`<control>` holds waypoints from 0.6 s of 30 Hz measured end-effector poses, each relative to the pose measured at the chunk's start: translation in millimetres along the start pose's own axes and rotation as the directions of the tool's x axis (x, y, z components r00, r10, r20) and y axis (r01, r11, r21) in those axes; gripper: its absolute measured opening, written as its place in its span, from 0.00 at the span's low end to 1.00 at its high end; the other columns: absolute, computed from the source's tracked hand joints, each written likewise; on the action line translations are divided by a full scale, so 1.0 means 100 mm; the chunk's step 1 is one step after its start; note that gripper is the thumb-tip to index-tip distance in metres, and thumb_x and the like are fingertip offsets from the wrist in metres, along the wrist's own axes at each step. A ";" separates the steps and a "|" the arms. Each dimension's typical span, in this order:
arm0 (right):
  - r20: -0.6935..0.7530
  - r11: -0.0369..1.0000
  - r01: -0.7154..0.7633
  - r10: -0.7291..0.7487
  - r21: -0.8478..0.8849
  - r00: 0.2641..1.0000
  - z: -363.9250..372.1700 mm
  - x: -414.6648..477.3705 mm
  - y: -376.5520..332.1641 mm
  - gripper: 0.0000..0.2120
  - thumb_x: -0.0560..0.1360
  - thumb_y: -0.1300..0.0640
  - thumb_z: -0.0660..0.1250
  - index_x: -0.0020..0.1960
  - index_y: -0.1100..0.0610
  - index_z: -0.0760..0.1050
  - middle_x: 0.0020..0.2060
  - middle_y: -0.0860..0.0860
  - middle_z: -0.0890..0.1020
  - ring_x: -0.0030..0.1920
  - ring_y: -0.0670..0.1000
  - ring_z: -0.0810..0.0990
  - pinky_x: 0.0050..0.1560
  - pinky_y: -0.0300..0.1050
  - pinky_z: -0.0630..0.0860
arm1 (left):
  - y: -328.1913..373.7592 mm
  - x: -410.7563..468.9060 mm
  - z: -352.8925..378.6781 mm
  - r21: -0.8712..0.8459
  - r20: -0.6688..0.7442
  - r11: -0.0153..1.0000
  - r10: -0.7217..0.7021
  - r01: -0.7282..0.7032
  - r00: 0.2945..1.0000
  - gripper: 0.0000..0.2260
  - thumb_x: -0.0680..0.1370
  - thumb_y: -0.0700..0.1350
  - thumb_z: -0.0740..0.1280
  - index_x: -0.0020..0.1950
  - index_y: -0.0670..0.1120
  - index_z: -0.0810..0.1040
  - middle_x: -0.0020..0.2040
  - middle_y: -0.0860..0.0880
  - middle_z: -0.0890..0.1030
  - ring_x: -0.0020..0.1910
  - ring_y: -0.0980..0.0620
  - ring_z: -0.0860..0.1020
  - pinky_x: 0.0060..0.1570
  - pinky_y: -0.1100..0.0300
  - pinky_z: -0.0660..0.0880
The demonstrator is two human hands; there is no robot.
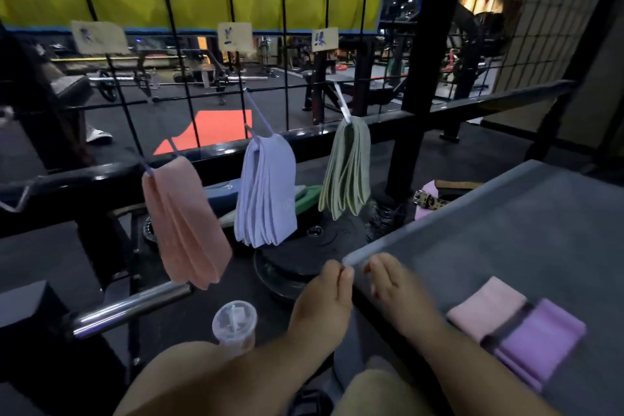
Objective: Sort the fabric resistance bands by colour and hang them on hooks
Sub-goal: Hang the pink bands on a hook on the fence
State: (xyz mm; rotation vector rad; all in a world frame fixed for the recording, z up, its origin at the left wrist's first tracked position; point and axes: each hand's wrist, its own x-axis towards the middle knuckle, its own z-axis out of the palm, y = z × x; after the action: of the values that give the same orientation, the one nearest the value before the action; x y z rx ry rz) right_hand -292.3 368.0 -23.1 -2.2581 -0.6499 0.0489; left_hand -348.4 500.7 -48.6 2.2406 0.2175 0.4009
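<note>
Three bundles of fabric bands hang from hooks on a black wire grid (287, 54): pink bands (182, 223) on the left, lavender bands (266, 196) in the middle, green bands (347, 169) on the right. A paper label (234, 36) is clipped above each bundle. A pink band (486, 311) and a purple band (537, 341) lie folded side by side on the grey table (506, 230). My left hand (332, 284) touches the table's near corner with loosely bent fingers. My right hand (388, 277) hovers just right of it, fingers hanging loose, holding nothing. Both are blurred.
A lidded plastic cup with a straw (234, 321) stands below my left arm. Black weight plates (304, 246) are stacked under the hanging bands, and a chrome bar (131, 307) juts in from the left. A leopard-print belt (432, 201) lies behind the table.
</note>
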 end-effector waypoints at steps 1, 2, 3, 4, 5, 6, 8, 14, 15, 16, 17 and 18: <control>-0.012 0.998 0.009 -0.010 -0.062 1.000 -0.07 -0.01 0.08 0.11 0.82 0.56 0.54 0.48 0.51 0.74 0.41 0.51 0.75 0.44 0.57 0.77 0.46 0.52 0.72 | 0.05 0.02 0.08 0.003 0.030 1.000 0.015 -0.015 0.999 0.13 0.83 0.54 0.52 0.47 0.48 0.68 0.37 0.47 0.77 0.38 0.47 0.76 0.41 0.48 0.72; -0.032 0.997 -0.040 0.038 -0.061 0.999 -0.15 -0.02 0.15 0.10 0.82 0.55 0.54 0.50 0.55 0.74 0.41 0.50 0.76 0.44 0.57 0.77 0.46 0.51 0.71 | 0.09 0.04 0.15 0.002 0.059 1.000 0.025 -0.026 0.998 0.13 0.83 0.54 0.52 0.47 0.48 0.68 0.37 0.47 0.77 0.38 0.46 0.76 0.41 0.48 0.73; -0.048 0.996 -0.086 0.084 -0.039 0.995 -0.24 -0.03 0.21 0.11 0.83 0.53 0.55 0.50 0.57 0.73 0.40 0.50 0.77 0.44 0.55 0.77 0.46 0.49 0.71 | 0.13 0.05 0.23 0.004 0.086 0.999 0.038 -0.039 0.996 0.13 0.83 0.54 0.53 0.48 0.48 0.69 0.38 0.47 0.78 0.38 0.46 0.76 0.41 0.48 0.74; -0.072 0.990 -0.136 0.134 -0.022 0.988 -0.32 -0.03 0.30 0.12 0.83 0.51 0.55 0.49 0.56 0.73 0.38 0.50 0.78 0.43 0.54 0.77 0.45 0.49 0.71 | 0.17 0.07 0.30 0.017 0.114 0.999 0.048 -0.050 0.992 0.13 0.83 0.54 0.53 0.48 0.48 0.69 0.39 0.46 0.78 0.40 0.45 0.77 0.42 0.47 0.74; -0.097 0.985 -0.173 0.170 -0.023 0.981 -0.39 -0.04 0.39 0.12 0.83 0.50 0.56 0.48 0.54 0.73 0.38 0.49 0.79 0.42 0.54 0.78 0.44 0.48 0.71 | 0.20 0.09 0.37 0.036 0.150 0.998 0.052 -0.058 0.987 0.12 0.83 0.54 0.53 0.49 0.47 0.70 0.41 0.46 0.79 0.41 0.45 0.77 0.43 0.47 0.74; -0.117 0.978 -0.201 0.193 -0.060 0.974 -0.46 -0.03 0.47 0.11 0.83 0.49 0.56 0.48 0.52 0.73 0.40 0.49 0.80 0.44 0.53 0.79 0.45 0.48 0.72 | 0.25 0.12 0.43 0.060 0.189 0.996 0.054 -0.067 0.980 0.12 0.83 0.54 0.54 0.50 0.47 0.70 0.42 0.46 0.79 0.42 0.45 0.77 0.43 0.48 0.74; -0.120 0.956 -0.253 0.236 -0.149 0.964 -0.62 -0.04 0.62 0.07 0.82 0.49 0.59 0.49 0.49 0.74 0.42 0.48 0.81 0.46 0.52 0.79 0.44 0.44 0.70 | 0.35 0.16 0.57 0.098 0.276 0.991 0.058 -0.088 0.959 0.10 0.83 0.50 0.57 0.52 0.46 0.72 0.44 0.47 0.79 0.43 0.45 0.77 0.43 0.51 0.73; 0.025 0.871 -0.336 0.369 -0.359 0.929 -1.03 -0.19 1.00 0.05 0.77 0.52 0.66 0.48 0.41 0.75 0.46 0.43 0.80 0.51 0.47 0.79 0.46 0.40 0.69 | 0.56 0.17 0.90 0.126 0.402 0.981 0.087 -0.149 0.911 0.14 0.79 0.49 0.63 0.65 0.49 0.75 0.60 0.47 0.73 0.58 0.47 0.75 0.61 0.59 0.69; 0.066 0.873 -0.341 0.385 -0.350 0.920 -1.08 -0.22 1.04 0.07 0.76 0.53 0.66 0.46 0.40 0.74 0.45 0.42 0.80 0.48 0.46 0.79 0.45 0.38 0.71 | 0.57 0.18 0.94 0.140 0.421 0.978 0.084 -0.156 0.903 0.16 0.80 0.50 0.63 0.67 0.49 0.73 0.62 0.46 0.71 0.60 0.46 0.74 0.62 0.59 0.68; 0.101 0.877 -0.340 0.393 -0.339 0.914 -1.12 -0.24 1.07 0.09 0.75 0.55 0.67 0.45 0.40 0.75 0.44 0.41 0.80 0.45 0.44 0.78 0.43 0.35 0.72 | 0.58 0.19 0.95 0.152 0.435 0.976 0.077 -0.157 0.897 0.18 0.80 0.51 0.63 0.68 0.49 0.72 0.64 0.46 0.70 0.61 0.46 0.73 0.62 0.59 0.68; 0.127 0.884 -0.333 0.390 -0.329 0.912 -1.16 -0.26 1.10 0.09 0.74 0.56 0.68 0.46 0.40 0.76 0.43 0.41 0.80 0.43 0.41 0.78 0.41 0.31 0.71 | 0.59 0.21 0.97 0.165 0.446 0.974 0.068 -0.156 0.893 0.18 0.80 0.51 0.63 0.69 0.49 0.71 0.64 0.46 0.69 0.61 0.46 0.73 0.62 0.59 0.68; 0.145 0.891 -0.318 0.379 -0.325 0.914 -1.18 -0.28 1.13 0.09 0.73 0.55 0.69 0.46 0.40 0.77 0.43 0.40 0.79 0.43 0.40 0.77 0.41 0.28 0.70 | 0.60 0.23 0.99 0.178 0.451 0.972 0.058 -0.153 0.891 0.18 0.80 0.52 0.63 0.69 0.49 0.71 0.65 0.47 0.69 0.61 0.46 0.73 0.62 0.58 0.69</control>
State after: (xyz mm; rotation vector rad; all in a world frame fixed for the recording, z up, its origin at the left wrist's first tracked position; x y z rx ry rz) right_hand -239.4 210.6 -22.7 -2.6639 -0.3597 0.3920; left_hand -290.8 398.1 -57.3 2.4894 -0.1118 -0.0915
